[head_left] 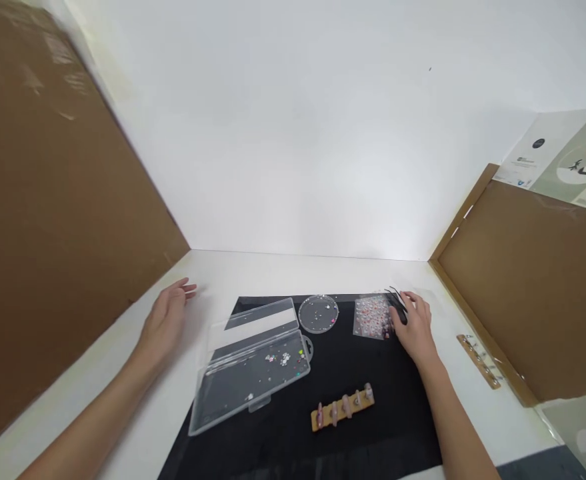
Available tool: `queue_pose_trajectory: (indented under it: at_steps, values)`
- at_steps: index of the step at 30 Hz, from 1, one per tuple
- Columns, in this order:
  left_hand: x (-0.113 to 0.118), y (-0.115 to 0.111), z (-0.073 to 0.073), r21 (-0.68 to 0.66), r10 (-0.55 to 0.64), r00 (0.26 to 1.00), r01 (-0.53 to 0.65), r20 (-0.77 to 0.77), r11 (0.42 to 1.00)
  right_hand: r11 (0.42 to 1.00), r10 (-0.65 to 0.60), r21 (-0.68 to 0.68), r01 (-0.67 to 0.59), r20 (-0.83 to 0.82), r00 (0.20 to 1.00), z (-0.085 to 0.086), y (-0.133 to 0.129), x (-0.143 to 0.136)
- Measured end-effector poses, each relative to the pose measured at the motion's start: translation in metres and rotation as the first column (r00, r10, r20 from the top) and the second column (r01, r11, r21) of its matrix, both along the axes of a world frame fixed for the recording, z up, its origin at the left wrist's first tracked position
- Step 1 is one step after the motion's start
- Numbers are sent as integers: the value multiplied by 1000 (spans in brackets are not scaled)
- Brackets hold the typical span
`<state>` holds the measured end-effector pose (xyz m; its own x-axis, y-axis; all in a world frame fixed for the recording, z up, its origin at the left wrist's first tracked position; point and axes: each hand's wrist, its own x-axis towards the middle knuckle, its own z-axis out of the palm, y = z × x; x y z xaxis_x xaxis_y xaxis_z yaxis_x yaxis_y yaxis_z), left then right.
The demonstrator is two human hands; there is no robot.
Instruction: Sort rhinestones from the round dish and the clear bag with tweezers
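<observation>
My left hand [167, 319] hovers or rests over the white table at the left, fingers loosely stretched, holding nothing. My right hand [417, 328] has thumb and fingers around black tweezers [397, 305], whose tips point away from me. Just left of it lies a sheet of small white and red gems [371, 316]. A round clear dish [318, 314] with scattered tiny gems sits farther left. Between my hands stands an open clear plastic case [247, 383] with loose gems inside. Nearer to me, a wooden strip [341, 410] carries several decorated false nails.
A black mat [373, 440] lies under these things on the white table [203, 273]. A second strip with nail pieces [479, 361] is at the right. Brown cardboard panels [63, 220] flank the table, and a white wall [313, 147] closes the back.
</observation>
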<state>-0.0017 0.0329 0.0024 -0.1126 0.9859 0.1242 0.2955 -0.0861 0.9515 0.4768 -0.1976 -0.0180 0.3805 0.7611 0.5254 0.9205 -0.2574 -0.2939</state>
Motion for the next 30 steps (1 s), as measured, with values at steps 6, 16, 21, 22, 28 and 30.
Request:
queue_pose_trajectory:
  at_steps: [6,16,21,22,28,30]
  values:
    - [0,-2,-1,20,-5,999,5,-34,1000,963,228,-150,-222,27,973,-5,6,-23]
    - [5,-8,6,23,-10,996,12,-93,1000,919,348,-187,-348,-37,937,-1,1,-8]
    - [7,-10,6,58,0,997,5,-82,998,932,322,-144,-332,-88,943,2,4,-10]
    - [7,-9,6,62,-3,997,7,-76,998,937,318,-122,-328,-97,943,3,5,-11]
    - [15,-18,17,147,25,999,-20,-30,989,930,359,126,-345,-119,926,26,6,-35]
    - [25,-35,31,208,-33,999,37,-20,977,900,407,210,-382,-92,909,41,7,-52]
